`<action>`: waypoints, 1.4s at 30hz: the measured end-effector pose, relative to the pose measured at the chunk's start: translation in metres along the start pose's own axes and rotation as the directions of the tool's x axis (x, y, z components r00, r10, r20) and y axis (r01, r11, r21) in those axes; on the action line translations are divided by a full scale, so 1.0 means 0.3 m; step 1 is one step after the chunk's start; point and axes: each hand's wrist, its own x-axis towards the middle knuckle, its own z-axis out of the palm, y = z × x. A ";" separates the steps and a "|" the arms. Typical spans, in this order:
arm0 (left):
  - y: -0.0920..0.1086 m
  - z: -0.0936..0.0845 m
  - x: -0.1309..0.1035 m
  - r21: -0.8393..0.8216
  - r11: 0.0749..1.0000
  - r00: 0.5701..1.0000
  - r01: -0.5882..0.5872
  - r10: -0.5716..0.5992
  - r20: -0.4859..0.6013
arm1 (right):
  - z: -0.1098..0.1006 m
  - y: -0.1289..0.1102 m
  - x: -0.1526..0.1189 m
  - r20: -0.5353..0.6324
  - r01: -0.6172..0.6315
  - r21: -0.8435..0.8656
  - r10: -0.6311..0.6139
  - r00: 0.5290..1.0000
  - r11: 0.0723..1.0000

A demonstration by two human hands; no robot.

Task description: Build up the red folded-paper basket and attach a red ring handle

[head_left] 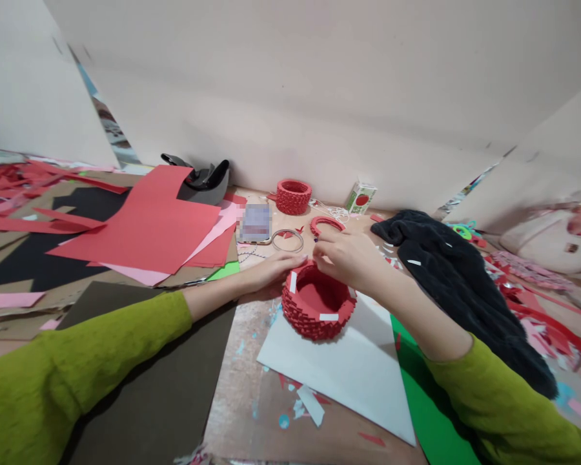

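Now red paper basket (pixel 318 310) between hands: left (pixel 275 270), right (pixel 345 256) touching rim.

paper basket (pixel 318 309) on sheet (pixel 363 368), cloth (pixel 458 284) to its right.

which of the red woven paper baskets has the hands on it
The larger red basket on the white sheet, with white tabs; left hand and right hand touch its rim. The smaller red basket sits untouched by the wall.
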 end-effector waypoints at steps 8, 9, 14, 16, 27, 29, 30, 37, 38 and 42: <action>0.004 0.003 -0.001 0.013 1.000 1.000 0.018 -0.018 0.010 | -0.033 0.200 -0.059 -0.036 -0.386 0.107 0.392 0.919 0.916; 0.006 0.003 -0.001 0.021 1.000 1.000 0.014 -0.014 0.020 | -0.034 0.229 -0.070 -0.026 -0.423 0.108 0.427 0.904 0.900; 0.013 0.003 -0.004 0.085 0.996 0.996 -0.007 0.000 0.085 | -0.031 0.321 -0.109 0.062 -0.622 0.062 0.619 0.783 0.781; 0.013 0.001 -0.005 0.135 0.991 0.995 -0.025 0.011 0.102 | -0.013 0.345 -0.119 0.046 -0.681 0.067 0.680 0.732 0.729; 0.022 -0.021 0.015 0.412 0.885 0.976 -0.217 0.183 0.120 | -0.003 0.306 -0.106 0.194 -0.498 0.318 0.459 0.867 0.806; 0.019 -0.018 0.009 0.366 0.911 0.980 -0.190 0.153 0.129 | -0.042 0.228 -0.094 0.313 -0.371 0.373 0.261 0.913 0.850; 0.015 -0.016 0.005 0.309 0.939 0.985 -0.150 0.115 0.129 | -0.056 0.191 -0.090 0.338 -0.325 0.367 0.201 0.920 0.871; -0.012 -0.008 0.008 -0.045 0.999 0.992 0.027 -0.021 0.128 | -0.045 0.085 -0.067 0.364 -0.257 0.444 0.089 0.927 0.859; -0.014 -0.011 0.013 -0.061 0.998 0.991 0.027 -0.019 0.129 | -0.038 0.086 -0.060 0.342 -0.243 0.493 0.071 0.937 0.835; -0.020 -0.018 0.025 -0.100 0.995 0.997 0.030 -0.023 0.070 | -0.011 0.096 -0.034 0.185 -0.117 0.629 -0.002 0.983 0.769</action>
